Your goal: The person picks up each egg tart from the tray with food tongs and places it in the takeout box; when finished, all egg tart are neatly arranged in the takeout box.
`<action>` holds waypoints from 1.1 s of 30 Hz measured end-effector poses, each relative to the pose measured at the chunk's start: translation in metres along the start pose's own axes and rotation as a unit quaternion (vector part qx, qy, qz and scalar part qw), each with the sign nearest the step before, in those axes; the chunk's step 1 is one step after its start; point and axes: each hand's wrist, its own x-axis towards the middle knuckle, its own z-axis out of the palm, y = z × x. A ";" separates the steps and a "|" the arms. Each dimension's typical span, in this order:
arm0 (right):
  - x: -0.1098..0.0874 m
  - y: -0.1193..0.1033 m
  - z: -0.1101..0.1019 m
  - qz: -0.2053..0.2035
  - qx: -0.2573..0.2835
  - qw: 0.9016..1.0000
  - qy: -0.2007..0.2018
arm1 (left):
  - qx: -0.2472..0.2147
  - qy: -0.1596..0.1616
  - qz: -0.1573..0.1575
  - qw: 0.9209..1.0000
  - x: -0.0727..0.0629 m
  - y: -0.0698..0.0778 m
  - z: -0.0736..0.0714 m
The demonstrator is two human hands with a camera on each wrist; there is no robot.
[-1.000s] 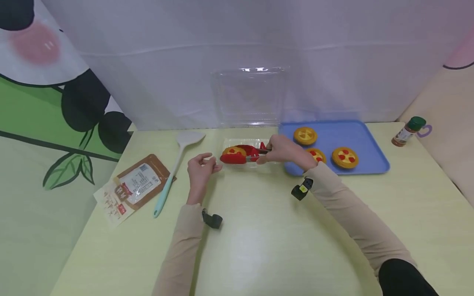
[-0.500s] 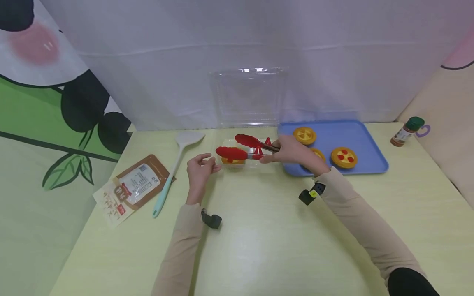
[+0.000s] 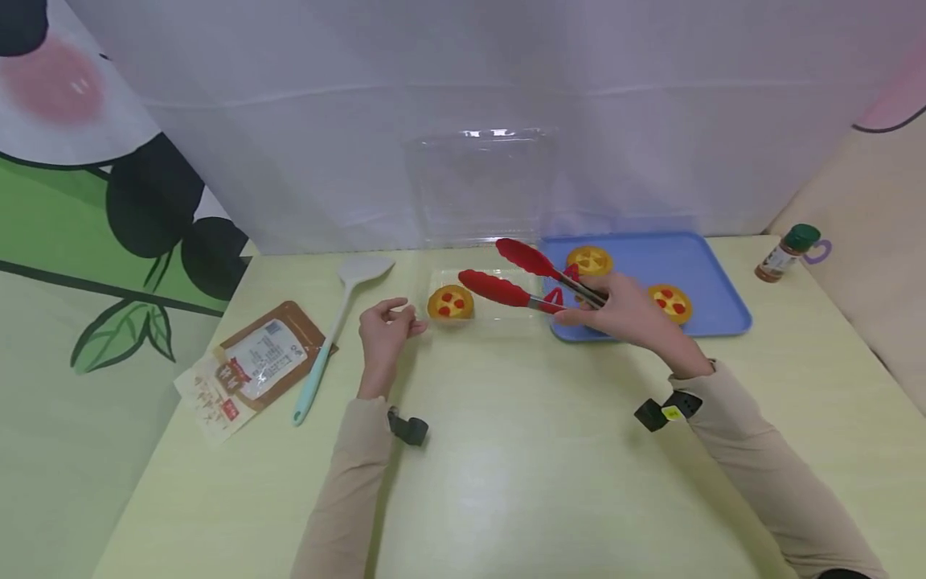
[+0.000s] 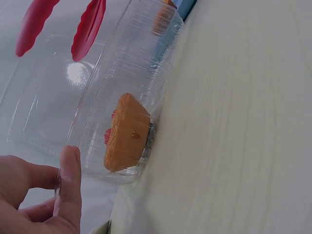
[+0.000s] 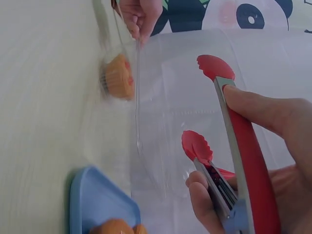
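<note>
My left hand (image 3: pixel 383 338) pinches the rim of a clear plastic box (image 4: pixel 139 53) at its left end, thumb and finger on either side of the edge. One tart (image 3: pixel 450 303) with red pieces on top sits in the left end of the box, its fluted side showing in the left wrist view. My right hand (image 3: pixel 637 318) grips metal tongs with red tips (image 3: pixel 499 288). The tongs are spread apart with nothing between their tips, over the box's right side and the near-left part of the blue tray (image 3: pixel 712 273). The box's lid (image 3: pixel 485 189) stands upright behind it.
On the tray are a tart (image 3: pixel 589 260) at the back and another (image 3: pixel 670 304) further right. Left of the box lie a spatula (image 3: pixel 347 297) and a brown pouch (image 3: pixel 264 354). A green-capped bottle (image 3: pixel 784 253) stands at far right. A curtain (image 3: pixel 325 161) hangs behind.
The tongs have let go of the tart, leaving it in the box, then spread and moved up and right toward the tray. My left hand has stayed at the box's rim.
</note>
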 end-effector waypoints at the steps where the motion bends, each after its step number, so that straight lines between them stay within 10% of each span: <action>1: -0.004 0.004 -0.003 0.005 0.000 1.000 0.007 | 0.001 0.000 0.001 1.000 0.000 0.000 0.000; 33: -0.102 0.119 -0.059 0.150 -0.053 0.980 0.119 | 0.003 0.003 -0.001 1.000 0.001 0.003 0.000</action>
